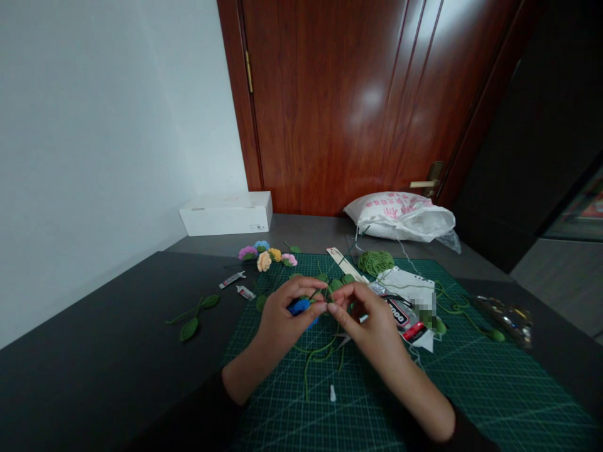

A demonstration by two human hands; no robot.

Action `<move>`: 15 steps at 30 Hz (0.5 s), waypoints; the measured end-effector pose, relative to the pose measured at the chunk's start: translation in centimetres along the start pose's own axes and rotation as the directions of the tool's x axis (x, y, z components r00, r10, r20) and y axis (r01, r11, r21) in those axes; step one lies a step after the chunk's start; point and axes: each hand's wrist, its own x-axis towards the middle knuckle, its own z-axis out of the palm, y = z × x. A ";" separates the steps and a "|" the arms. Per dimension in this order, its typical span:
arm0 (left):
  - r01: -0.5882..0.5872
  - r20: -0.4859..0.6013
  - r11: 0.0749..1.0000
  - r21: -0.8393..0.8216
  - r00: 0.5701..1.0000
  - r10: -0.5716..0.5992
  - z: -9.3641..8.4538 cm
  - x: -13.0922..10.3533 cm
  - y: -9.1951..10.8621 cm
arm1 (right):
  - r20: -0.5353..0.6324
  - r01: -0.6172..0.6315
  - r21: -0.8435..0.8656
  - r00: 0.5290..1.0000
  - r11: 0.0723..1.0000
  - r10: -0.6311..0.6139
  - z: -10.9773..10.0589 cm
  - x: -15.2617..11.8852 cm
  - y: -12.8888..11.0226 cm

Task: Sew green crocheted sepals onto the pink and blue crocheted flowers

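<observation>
Two hands met fingertip to fingertip over green yarn

The left hand [292, 307] and the right hand [365, 314] came together above a green cutting mat [471, 389], thumbs and fingers pinched on a short bit of green yarn [328, 290] that rose between them. The grip was closed on both sides, though the exact contact was too small to make out. A blue piece [299, 306] showed in the hollow of the left hand and again just under its thumb; whether that palm held it could not be told.

Green leaves [335, 285] lay right behind the grip, and loose green strands [308, 370] curled below it on the near side. Nearer still sat a small white cap [332, 393].

Beyond the grip and to its left were several crocheted flowers [264, 261], with two small tubes [232, 280] closer in. Farther left, a leafy stem [189, 328] rested on the dark tabletop [117, 351].

Past the grip to the right stood a coil of green yarn [375, 262] beside a pale flat strip [343, 262]. A package with a black and red label [400, 312] lay just beside the right hand. Well behind the grip were a white box [228, 213], left, and a white bag [400, 215], right.
</observation>
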 end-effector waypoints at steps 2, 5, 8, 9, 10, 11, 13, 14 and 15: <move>-0.006 0.005 1.000 0.024 1.000 0.006 0.0 0.0 -0.1 | -0.002 0.009 -0.043 1.000 0.999 -0.009 0.2 -0.1 0.0; 0.005 0.007 0.999 0.040 1.000 -0.005 0.0 0.0 -0.2 | -0.005 0.019 -0.031 1.000 0.999 -0.019 0.4 -0.1 0.1; 0.010 0.010 0.999 0.040 1.000 -0.010 0.0 0.0 -0.3 | 0.002 0.045 -0.016 0.999 0.999 -0.045 0.4 -0.1 0.0; 0.007 0.012 0.999 0.036 1.000 -0.007 0.0 0.0 -0.3 | 0.002 0.051 -0.015 0.999 0.999 -0.051 0.4 -0.1 -0.1; 0.004 0.015 0.999 0.032 1.000 -0.005 0.0 0.0 -0.3 | 0.002 0.056 -0.013 0.998 0.998 -0.056 0.4 -0.1 -0.1; 0.004 0.019 1.000 0.028 1.000 -0.004 0.0 -0.1 -0.3 | 0.003 0.060 -0.010 0.998 0.998 -0.060 0.4 -0.1 -0.1; 0.006 0.023 1.000 0.024 1.000 -0.006 -0.1 -0.1 -0.2 | -0.003 0.058 0.013 0.998 0.998 -0.058 0.5 -0.1 -0.1; 0.008 0.026 1.000 0.023 1.000 -0.009 -0.1 -0.1 -0.2 | -0.011 0.045 0.042 0.999 0.998 -0.045 0.6 -0.1 0.0; 0.010 0.031 1.000 0.022 0.999 -0.011 -0.1 -0.1 -0.2 | -0.020 0.024 0.083 1.000 0.996 -0.023 0.7 -0.1 0.1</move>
